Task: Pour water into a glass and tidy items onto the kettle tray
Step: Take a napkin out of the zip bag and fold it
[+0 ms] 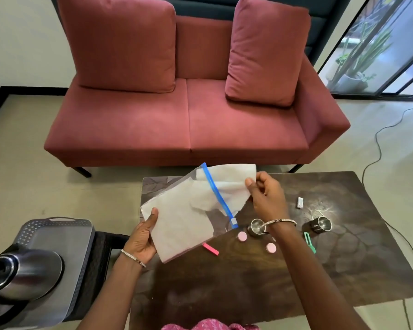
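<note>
Zip bag [188,217] is up off the table [296,270], held between both hands, its long axis running on a diagonal from low-left to high-right. Left hand [141,239] grips the bottom corner, thumb on top and fingers curled beneath. Right hand [265,198] pinches the edge of the white sheet [229,179] that pokes out past the blue zip strip [216,194], thumb and forefinger closed on it. Now the key line: the kettle tray [57,232] sits off to the left, beyond the left hand, with the kettle [26,270] on its near end. So the left hand is the nearer one, and a leftward carry looks likely, bottom corner leading, once the sheet is tucked in.
</note>
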